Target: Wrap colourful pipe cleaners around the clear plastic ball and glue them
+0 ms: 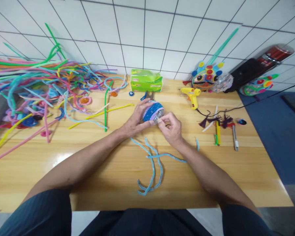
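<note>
A small rounded object wrapped in blue and lilac fuzzy strands (pixel 151 111), with a clear, shiny end on its right, sits mid-table. My left hand (pixel 140 116) is wrapped around its left side, thumb along the near edge. My right hand (pixel 170 127) is closed in a pinch at the clear end; whatever the fingertips hold is too small to make out. Just beyond the object lie scissors (pixel 149 95), their handles partly hidden. Several light blue pipe cleaners (pixel 159 167) lie loose on the table between my forearms.
Many coloured pipe cleaners (pixel 46 78) are heaped at the left. A green tissue pack (pixel 146 81) stands by the tiled wall. To the right are a yellow glue gun (pixel 193 97), a decorated mask-like craft (pixel 206 77), dark tassels (pixel 225 120) and a utility knife (pixel 235 137).
</note>
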Available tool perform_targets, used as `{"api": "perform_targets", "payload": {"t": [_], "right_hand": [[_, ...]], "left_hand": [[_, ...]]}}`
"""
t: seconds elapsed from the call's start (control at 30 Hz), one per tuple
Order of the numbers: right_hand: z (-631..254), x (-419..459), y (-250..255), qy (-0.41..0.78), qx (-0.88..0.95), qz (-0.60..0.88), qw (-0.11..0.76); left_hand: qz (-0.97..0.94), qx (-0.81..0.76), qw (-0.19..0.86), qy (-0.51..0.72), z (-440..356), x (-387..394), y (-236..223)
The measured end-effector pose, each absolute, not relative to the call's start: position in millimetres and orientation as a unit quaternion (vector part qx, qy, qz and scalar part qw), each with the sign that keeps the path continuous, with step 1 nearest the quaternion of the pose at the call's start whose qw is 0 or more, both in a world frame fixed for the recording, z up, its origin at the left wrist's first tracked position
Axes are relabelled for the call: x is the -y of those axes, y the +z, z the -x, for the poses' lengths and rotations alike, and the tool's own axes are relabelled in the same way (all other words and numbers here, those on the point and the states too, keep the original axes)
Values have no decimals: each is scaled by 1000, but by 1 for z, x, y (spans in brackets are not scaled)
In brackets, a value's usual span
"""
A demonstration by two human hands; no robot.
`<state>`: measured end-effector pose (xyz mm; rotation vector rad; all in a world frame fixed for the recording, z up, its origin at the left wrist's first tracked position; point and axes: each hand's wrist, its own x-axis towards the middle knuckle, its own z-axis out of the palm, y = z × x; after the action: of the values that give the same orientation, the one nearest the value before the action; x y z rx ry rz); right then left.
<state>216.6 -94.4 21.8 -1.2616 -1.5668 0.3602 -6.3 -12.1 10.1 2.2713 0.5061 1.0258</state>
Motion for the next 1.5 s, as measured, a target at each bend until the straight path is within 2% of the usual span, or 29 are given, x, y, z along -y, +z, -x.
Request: {"api": "perform_targets", "payload": {"t": [0.47, 1.5], "right_hand": [[-221, 94, 19, 85, 687, 494, 526], [-216, 95, 22, 134, 660, 517, 528]], "left_hand": [[-829, -202, 327, 406, 4, 15, 8], [-828, -193, 327, 413, 3, 15, 12]]}}
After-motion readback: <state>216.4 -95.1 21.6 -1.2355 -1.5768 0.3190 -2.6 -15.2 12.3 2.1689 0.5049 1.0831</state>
